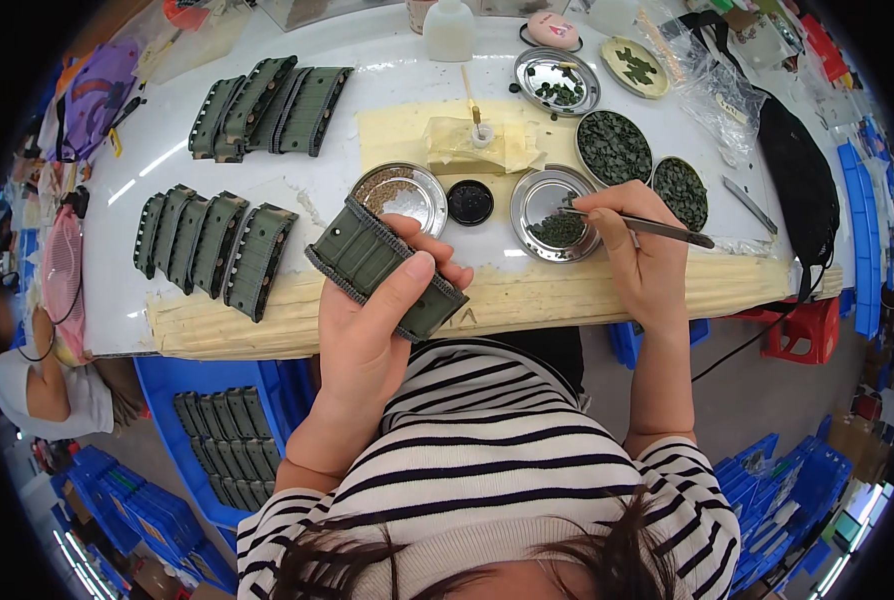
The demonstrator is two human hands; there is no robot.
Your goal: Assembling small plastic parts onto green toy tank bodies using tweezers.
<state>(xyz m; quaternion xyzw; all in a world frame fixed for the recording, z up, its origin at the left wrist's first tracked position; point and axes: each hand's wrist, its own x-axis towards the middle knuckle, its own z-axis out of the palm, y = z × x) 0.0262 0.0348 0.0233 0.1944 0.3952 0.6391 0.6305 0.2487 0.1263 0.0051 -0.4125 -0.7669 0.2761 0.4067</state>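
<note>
My left hand [362,335] grips a dark green, curved plastic piece [362,240] with ribbed, tooth-like edges, the thumb lying across its inner face. Between the fingers of my right hand [650,265] is a pair of metal tweezers [667,231]. The tweezer tips are over a round metal dish [539,186] that holds a heap of tiny green parts [559,230]. Whether the tips pinch a part is too small to tell. Just beyond the held piece, a second metal dish [425,192] has small brown bits in it. A black round cap [470,203] sits between the two dishes.
Similar green pieces [257,255] stand in rows at the left, with more [302,110] behind. Dishes of green parts [614,147] are at the right. A brush [474,115] stands in a small cup at the back. A blue crate [172,400] is below the table's left edge.
</note>
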